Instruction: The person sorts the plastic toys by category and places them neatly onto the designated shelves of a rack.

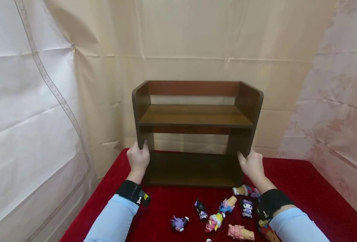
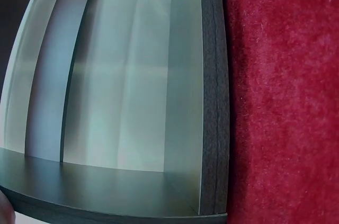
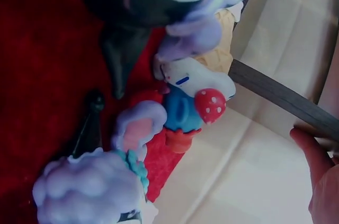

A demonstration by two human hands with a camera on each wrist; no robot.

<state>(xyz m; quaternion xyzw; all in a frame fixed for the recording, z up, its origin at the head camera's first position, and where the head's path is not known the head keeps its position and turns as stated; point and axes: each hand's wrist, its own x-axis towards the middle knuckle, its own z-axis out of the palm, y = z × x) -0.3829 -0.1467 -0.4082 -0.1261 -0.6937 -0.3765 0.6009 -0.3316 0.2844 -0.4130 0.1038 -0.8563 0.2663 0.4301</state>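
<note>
Pale blue sleeves [image 1: 113, 216] with black wristbands [image 1: 130, 191] reach in from the bottom edge toward a brown two-tier shelf unit [image 1: 196, 115]. It stands upright toward the back of the red tabletop [image 1: 102, 215], open front facing the wearer, long axis running left to right. No label can be read on it. Its left side panel is gripped by the left hand [image 1: 138, 156], its right one by the right hand [image 1: 252, 164]; each thumb lies along the inner face, the other fingers mostly hidden behind the panel. In front, scattered near the right forearm, lie small toy figures: a purple one [image 1: 178, 224], a black-hooded one [image 1: 201, 209], and a pink one with a cone [image 1: 240, 232] pointing right. Beige cloth [image 1: 196, 33] hangs behind; on the white sheet [image 1: 30, 117] at left, cut-off slanted letters, seemingly "NO", show.
</note>
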